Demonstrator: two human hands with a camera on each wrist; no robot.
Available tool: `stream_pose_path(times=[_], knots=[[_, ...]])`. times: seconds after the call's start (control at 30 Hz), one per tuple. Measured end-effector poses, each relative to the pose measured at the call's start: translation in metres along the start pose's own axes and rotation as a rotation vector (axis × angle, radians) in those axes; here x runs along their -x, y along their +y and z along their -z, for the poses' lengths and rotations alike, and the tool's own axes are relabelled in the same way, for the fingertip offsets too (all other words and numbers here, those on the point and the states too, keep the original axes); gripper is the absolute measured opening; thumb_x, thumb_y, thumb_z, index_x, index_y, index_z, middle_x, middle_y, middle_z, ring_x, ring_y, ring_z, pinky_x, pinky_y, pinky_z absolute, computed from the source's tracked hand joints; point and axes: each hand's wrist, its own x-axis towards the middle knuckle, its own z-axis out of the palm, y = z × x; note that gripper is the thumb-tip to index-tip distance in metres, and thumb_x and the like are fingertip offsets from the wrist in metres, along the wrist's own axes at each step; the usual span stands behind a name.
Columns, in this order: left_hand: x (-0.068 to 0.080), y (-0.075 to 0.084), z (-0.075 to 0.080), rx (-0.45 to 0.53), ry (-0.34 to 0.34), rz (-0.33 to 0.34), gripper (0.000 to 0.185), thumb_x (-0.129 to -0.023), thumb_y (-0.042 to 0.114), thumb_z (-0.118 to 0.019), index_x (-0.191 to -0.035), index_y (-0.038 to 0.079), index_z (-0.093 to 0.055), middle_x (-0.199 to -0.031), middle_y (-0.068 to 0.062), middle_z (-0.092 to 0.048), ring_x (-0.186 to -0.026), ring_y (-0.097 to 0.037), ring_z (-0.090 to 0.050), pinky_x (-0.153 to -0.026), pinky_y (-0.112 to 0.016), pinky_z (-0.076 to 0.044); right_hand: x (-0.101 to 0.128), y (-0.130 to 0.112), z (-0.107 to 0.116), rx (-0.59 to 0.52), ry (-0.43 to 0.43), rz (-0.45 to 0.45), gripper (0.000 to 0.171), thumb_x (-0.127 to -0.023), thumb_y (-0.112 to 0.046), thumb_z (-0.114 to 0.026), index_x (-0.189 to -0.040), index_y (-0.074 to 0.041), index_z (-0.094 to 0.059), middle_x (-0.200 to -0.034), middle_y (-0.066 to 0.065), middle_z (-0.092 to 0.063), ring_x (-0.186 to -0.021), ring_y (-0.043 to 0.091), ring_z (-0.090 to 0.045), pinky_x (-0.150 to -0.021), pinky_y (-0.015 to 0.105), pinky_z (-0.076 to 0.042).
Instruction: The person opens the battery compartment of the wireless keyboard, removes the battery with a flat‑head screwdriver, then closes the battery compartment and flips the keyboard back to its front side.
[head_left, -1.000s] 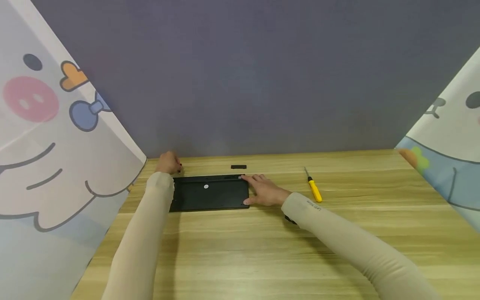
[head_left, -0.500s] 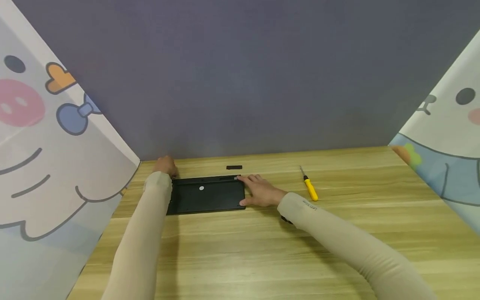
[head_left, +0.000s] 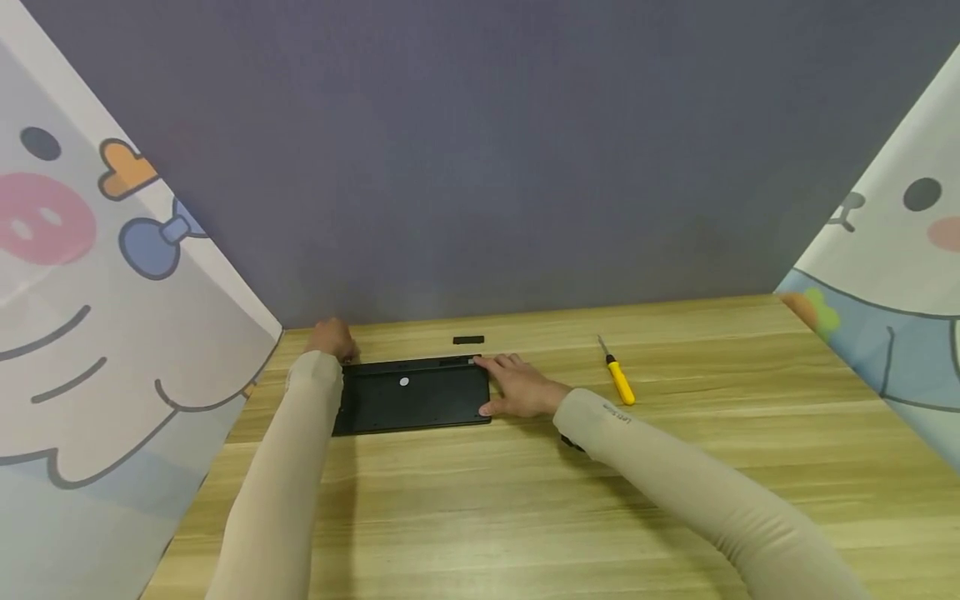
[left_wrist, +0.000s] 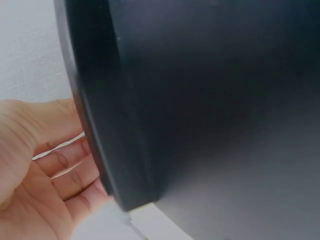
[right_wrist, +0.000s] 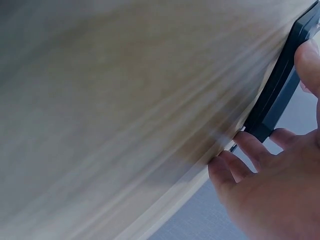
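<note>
A black keyboard point(head_left: 420, 404) lies face down on the table, a round white sticker point(head_left: 404, 382) on its underside and a raised strip along its far side. My left hand point(head_left: 332, 337) is at its far left corner. In the left wrist view, that hand's fingers point(left_wrist: 75, 177) run up to the keyboard's edge and their tips are hidden behind it; I cannot tell whether they pinch anything. My right hand point(head_left: 521, 392) rests spread on the right end, thumb at the near corner, index finger beside a small silvery spot at the far corner.
A small black cover strip point(head_left: 468, 340) lies behind the keyboard. To the right lies a screwdriver point(head_left: 621, 382) with a yellow handle. A grey panel point(head_left: 525, 167) rises at the table's back, with cartoon-printed panels point(head_left: 112, 350) on both sides.
My left hand has turned and come down to the keyboard's far left corner; a small dark thing at its fingertips a second ago is out of sight. The right hand has kept its place.
</note>
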Motion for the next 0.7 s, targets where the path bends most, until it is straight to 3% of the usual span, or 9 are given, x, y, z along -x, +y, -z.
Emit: stream_pose_path(times=[0.17,0.33,0.5,0.7], knots=[[0.001,-0.011,0.005,0.023,0.035,-0.032,0.018,-0.073,0.015,-0.063,-0.062,0.001,-0.059,-0.071,-0.013,-0.057,-0.069,-0.029,-0.049,-0.057,-0.036,-0.042,-0.004,0.000,0.003,-0.001,-0.006,0.001,0.086,-0.075,-0.053,-0.055,-0.140,-0.021,-0.009,-0.138,0.006,-0.020,-0.124,0.025,-0.017,-0.096,0.044,-0.019],[0.008,-0.022,0.011,0.067,0.050,-0.052,0.024,-0.081,0.020,-0.057,-0.091,-0.002,-0.058,-0.097,-0.022,-0.054,-0.086,-0.036,-0.050,-0.066,-0.044,-0.042,-0.008,0.001,0.004,-0.003,-0.019,0.009,0.086,-0.075,-0.053,-0.054,-0.140,-0.021,-0.008,-0.139,0.007,-0.018,-0.125,0.026,-0.015,-0.097,0.045,-0.017],[0.015,-0.027,0.012,0.091,0.041,-0.052,0.030,-0.084,0.023,-0.054,-0.102,-0.001,-0.054,-0.100,-0.021,-0.054,-0.087,-0.035,-0.051,-0.068,-0.044,-0.041,-0.007,0.005,0.006,-0.021,-0.015,-0.006,0.085,-0.075,-0.052,-0.056,-0.140,-0.023,-0.008,-0.139,0.006,-0.017,-0.125,0.025,-0.015,-0.097,0.044,-0.018],[0.013,-0.036,0.004,0.178,0.009,-0.198,0.037,-0.086,0.025,-0.052,-0.111,-0.002,-0.049,-0.101,-0.021,-0.053,-0.088,-0.034,-0.051,-0.067,-0.042,-0.042,-0.001,0.014,0.008,0.004,-0.005,-0.032,0.085,-0.075,-0.052,-0.055,-0.140,-0.023,-0.008,-0.139,0.006,-0.018,-0.124,0.025,-0.016,-0.096,0.043,-0.021]])
